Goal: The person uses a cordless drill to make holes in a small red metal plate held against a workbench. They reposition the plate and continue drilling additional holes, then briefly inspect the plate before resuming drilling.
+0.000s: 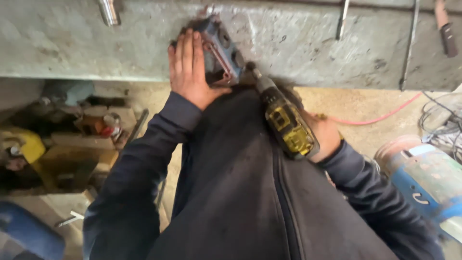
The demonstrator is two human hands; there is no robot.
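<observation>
In the head view, upper centre of the frame, the left hand lies flat, fingers together, pressing a blue metal box against the grey concrete slab. Right of centre, the right hand is wrapped around a yellow-and-black drill, its tip at the box.

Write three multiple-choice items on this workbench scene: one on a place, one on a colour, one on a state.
1. Where does the left hand lie?
A. flat against the blue metal box on the bench
B. on the floor
C. on the red hose

2. What colour is the drill body?
A. green
B. yellow and black
C. white

3. How is the drill held?
A. lying loose on the floor
B. hanging from a hook
C. gripped in the right hand, tip toward the box

Answers: 1 A, the palm presses beside the box; 2 B, yellow housing with black parts; 3 C, fingers wrap the handle, tip at the box.
</observation>
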